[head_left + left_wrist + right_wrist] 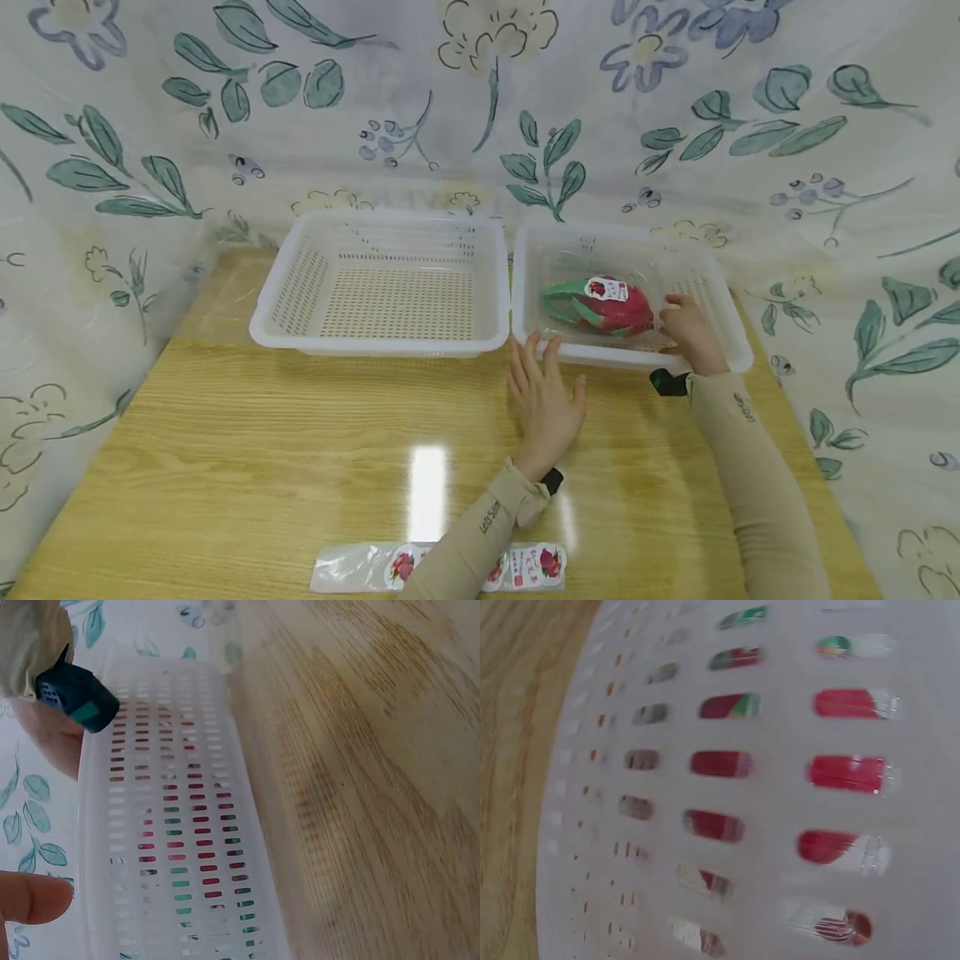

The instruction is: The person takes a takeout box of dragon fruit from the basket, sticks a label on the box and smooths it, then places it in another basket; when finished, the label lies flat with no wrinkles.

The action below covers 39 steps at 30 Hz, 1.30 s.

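Note:
A red and green dragon fruit [633, 308] lies in the right white basket [637, 357], with clear plastic around it and a white label [606, 288] over it. My right hand [688, 329] reaches over the front rim into this basket, beside the fruit's right end. Its lower fingers are hidden, so their hold on the clear plastic cannot be made out. At the basket's front left corner, my left hand [546, 404] has its fingers extended, with the fingertips by the rim. Red and green show through the slots of the basket wall [780, 735] in the right wrist view.
A second white basket [378, 343] stands to the left, close beside the first. Clear plastic [228, 287] lies left of it. Near the table's front edge is a strip of fruit stickers [536, 567], partly under my left sleeve. A floral cloth [450, 100] hangs behind.

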Each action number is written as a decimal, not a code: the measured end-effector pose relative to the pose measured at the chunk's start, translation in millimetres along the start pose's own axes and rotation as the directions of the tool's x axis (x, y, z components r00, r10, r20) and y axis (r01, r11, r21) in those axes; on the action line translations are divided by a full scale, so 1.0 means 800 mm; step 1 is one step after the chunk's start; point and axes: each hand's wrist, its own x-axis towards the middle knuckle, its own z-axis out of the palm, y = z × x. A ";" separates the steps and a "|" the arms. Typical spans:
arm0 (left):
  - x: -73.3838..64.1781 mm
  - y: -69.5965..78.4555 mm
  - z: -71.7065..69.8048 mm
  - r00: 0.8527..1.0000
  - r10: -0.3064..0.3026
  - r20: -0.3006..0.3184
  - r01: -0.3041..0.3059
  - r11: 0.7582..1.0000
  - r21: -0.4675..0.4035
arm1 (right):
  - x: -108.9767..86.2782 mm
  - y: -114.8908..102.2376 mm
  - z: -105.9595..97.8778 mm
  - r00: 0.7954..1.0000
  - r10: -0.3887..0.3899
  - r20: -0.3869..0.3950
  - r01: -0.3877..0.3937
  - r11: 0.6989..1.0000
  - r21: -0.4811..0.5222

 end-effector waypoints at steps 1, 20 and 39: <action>0.001 0.000 -0.001 1.000 0.001 0.006 -0.001 1.000 0.021 | 0.002 -0.002 0.001 1.000 -0.009 -0.013 0.008 0.999 -0.051; 0.023 0.000 -0.019 0.975 0.053 0.214 -0.072 0.994 0.084 | 0.019 -0.001 -0.010 0.970 -0.174 -0.168 0.085 0.895 -0.437; 0.061 -0.106 -0.217 0.871 0.399 0.286 -0.439 0.894 0.090 | -0.006 -0.007 0.010 0.778 -0.585 -0.229 0.436 0.766 -0.472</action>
